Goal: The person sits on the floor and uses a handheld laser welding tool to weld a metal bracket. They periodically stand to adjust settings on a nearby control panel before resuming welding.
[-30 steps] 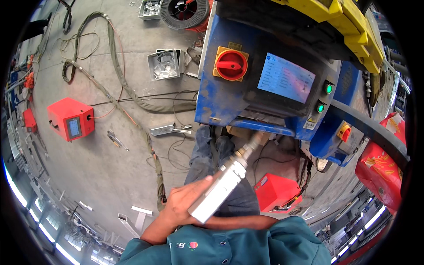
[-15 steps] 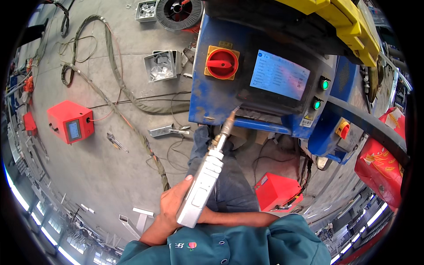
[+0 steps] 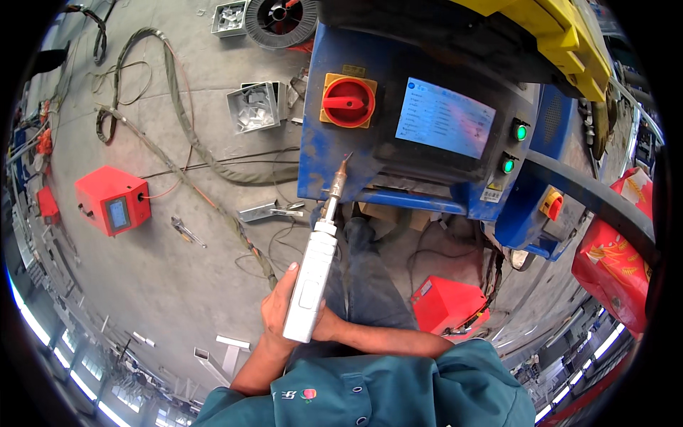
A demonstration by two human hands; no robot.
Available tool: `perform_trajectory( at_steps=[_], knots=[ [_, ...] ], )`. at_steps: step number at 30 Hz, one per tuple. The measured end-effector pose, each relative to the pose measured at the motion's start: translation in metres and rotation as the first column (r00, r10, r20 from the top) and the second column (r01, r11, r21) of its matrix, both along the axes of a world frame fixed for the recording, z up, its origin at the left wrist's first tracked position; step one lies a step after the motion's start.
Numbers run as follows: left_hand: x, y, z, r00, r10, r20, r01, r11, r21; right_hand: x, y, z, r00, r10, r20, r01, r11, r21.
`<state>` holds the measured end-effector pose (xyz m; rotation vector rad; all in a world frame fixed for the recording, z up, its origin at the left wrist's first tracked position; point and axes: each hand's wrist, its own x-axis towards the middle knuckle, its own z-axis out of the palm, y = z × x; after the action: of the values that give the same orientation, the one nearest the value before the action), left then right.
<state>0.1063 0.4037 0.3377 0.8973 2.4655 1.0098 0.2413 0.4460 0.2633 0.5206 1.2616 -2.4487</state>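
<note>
A silver handheld laser welding gun (image 3: 311, 286) points away from me, its copper-coloured nozzle (image 3: 340, 176) overlapping the front of the blue machine (image 3: 334, 160) in the picture. My left hand (image 3: 277, 307) is closed round the gun's left side, thumb along the body. Against the right side near the rear end, my right hand (image 3: 326, 324) is closed on it too, most of its fingers hidden behind the gun. On the machine are a lit screen (image 3: 446, 118), a red rotary switch (image 3: 348, 102) on a yellow plate and two green-lit buttons (image 3: 521, 132).
Thick sleeved cables (image 3: 186, 117) curl over the floor at the left. Red box-shaped units stand left (image 3: 114, 199) and right (image 3: 447, 302) of my legs. Bins of metal pieces (image 3: 255, 110), a wire spool (image 3: 281, 21) and pliers (image 3: 188, 231) lie about. A red bag (image 3: 612, 263) is at the far right.
The gun has swung left and stands more upright in the picture, its nozzle now below the rotary switch. Both hands have shifted slightly farther from my body with it.
</note>
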Motion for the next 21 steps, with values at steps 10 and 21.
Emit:
perform_trajectory(
  at_steps=[10, 21],
  knots=[
    [0.009, 0.005, -0.005, 1.000, -0.025, -0.007, 0.025, 1.000, 0.003, 0.021, -0.026, -0.033, 0.995, -0.075, 0.063, 0.089, 0.959, -0.270],
    [0.026, 0.006, -0.029, 0.998, 0.058, 0.009, -0.059, 0.998, 0.010, 0.038, -0.015, -0.053, 0.994, 0.107, 0.011, -0.107, 0.994, -0.017]
  ],
)
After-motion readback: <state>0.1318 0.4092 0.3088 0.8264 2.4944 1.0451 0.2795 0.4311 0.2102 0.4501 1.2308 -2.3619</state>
